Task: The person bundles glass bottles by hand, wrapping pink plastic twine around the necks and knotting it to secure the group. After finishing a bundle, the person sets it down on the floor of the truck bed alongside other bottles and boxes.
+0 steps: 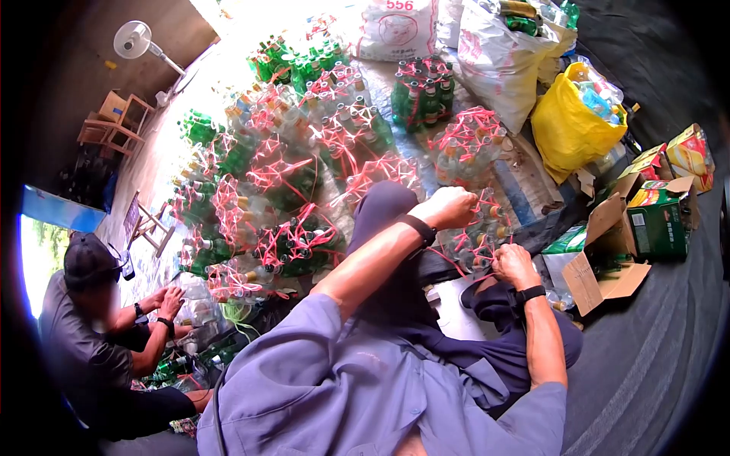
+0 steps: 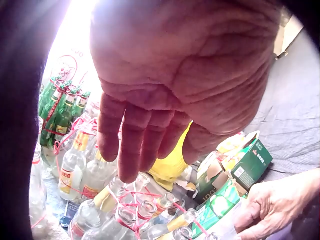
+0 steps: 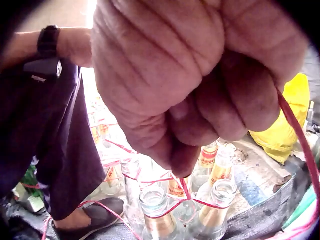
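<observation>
My right hand (image 1: pixel 515 266) grips a red plastic string (image 3: pixel 301 135) in its curled fingers. From below the fingertips the string runs round the necks of clear glass bottles (image 3: pixel 210 212), drawing them together in a bundle. Gold labels wrap several of the necks. Across the bundle, my left hand (image 1: pixel 452 207) hangs above the bottle tops. Its fingers (image 2: pixel 131 145) point down, nearly straight, with nothing visible in them; the thumb is mostly hidden. More of the red string crosses the bottle mouths under it.
Tied bundles of green bottles (image 1: pixel 423 95) and clear ones cover the floor ahead. White sacks (image 1: pixel 498 61) and a yellow bag (image 1: pixel 559 129) stand at back right, opened cartons (image 1: pixel 608 285) nearer. Another person (image 1: pixel 91 327) sits at the left, handling bottles. A fan (image 1: pixel 133 39) stands far left.
</observation>
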A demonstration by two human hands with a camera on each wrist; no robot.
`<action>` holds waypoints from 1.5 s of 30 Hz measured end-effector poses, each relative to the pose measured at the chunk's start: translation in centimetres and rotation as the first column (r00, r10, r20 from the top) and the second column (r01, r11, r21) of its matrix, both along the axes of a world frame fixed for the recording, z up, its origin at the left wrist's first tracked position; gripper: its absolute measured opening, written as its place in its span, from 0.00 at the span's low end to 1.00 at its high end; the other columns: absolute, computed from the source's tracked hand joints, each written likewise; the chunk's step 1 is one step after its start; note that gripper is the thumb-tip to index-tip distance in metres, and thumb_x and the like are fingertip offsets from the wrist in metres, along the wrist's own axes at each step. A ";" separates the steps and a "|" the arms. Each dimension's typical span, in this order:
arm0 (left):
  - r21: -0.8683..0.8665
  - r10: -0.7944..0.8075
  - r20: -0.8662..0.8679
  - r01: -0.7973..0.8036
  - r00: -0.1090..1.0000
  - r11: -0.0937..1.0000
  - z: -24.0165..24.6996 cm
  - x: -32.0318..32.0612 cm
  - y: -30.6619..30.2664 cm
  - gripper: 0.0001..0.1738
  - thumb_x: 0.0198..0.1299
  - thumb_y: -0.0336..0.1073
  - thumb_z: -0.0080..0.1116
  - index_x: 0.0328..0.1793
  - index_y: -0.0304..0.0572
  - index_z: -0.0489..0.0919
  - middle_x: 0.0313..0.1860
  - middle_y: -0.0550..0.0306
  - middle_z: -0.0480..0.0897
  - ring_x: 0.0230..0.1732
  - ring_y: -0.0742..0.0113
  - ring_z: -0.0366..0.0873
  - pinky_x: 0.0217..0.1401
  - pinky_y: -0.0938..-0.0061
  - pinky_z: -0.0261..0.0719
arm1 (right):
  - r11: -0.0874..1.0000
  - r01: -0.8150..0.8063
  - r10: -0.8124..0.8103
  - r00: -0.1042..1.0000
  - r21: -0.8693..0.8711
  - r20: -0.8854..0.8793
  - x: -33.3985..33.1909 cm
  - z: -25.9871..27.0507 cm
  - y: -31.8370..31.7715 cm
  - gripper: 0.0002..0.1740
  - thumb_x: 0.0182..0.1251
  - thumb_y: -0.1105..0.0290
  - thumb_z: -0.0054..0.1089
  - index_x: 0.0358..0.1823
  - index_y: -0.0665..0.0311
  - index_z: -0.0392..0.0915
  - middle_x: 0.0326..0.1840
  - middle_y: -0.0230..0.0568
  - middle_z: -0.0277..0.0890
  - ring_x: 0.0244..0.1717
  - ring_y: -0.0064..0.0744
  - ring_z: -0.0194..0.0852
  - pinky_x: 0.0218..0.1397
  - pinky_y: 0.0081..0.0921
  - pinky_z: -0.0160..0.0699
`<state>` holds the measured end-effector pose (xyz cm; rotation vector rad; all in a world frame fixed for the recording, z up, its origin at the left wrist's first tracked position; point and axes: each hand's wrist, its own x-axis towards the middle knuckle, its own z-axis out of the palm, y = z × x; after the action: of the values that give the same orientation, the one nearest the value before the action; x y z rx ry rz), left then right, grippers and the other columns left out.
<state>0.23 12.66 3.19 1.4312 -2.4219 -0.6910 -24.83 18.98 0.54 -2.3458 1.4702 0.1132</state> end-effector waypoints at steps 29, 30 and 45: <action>-0.078 -0.098 0.040 0.100 0.994 0.992 -0.9 -2.4 2.2 0.10 0.40 0.36 0.64 0.30 0.42 0.88 0.31 0.48 0.87 0.36 0.52 0.88 0.35 0.58 0.84 | 0.997 -0.070 0.072 0.996 0.032 -0.059 1.5 -2.0 -2.9 0.08 0.54 0.70 0.62 0.31 0.68 0.78 0.36 0.61 0.79 0.43 0.62 0.78 0.48 0.53 0.76; -0.075 -0.097 0.035 0.099 0.995 0.992 -1.1 -2.5 2.3 0.10 0.40 0.36 0.64 0.30 0.42 0.88 0.31 0.48 0.87 0.36 0.52 0.88 0.35 0.58 0.84 | 0.997 -0.073 0.073 0.997 0.014 -0.036 1.4 -2.2 -2.9 0.07 0.54 0.71 0.62 0.31 0.68 0.78 0.36 0.61 0.79 0.43 0.62 0.78 0.48 0.53 0.76; -0.066 -0.146 0.040 0.148 0.989 0.987 1.0 -1.4 2.4 0.08 0.45 0.34 0.59 0.28 0.39 0.85 0.26 0.46 0.86 0.32 0.50 0.87 0.34 0.57 0.84 | 0.992 -0.125 0.126 0.992 -0.022 0.034 0.0 -4.1 -3.2 0.10 0.52 0.70 0.66 0.29 0.66 0.73 0.31 0.55 0.76 0.40 0.60 0.75 0.45 0.51 0.75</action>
<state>-1.19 15.07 4.15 1.2588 -2.5721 -0.6113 -24.82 15.81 -3.60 -2.4427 1.3134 0.0900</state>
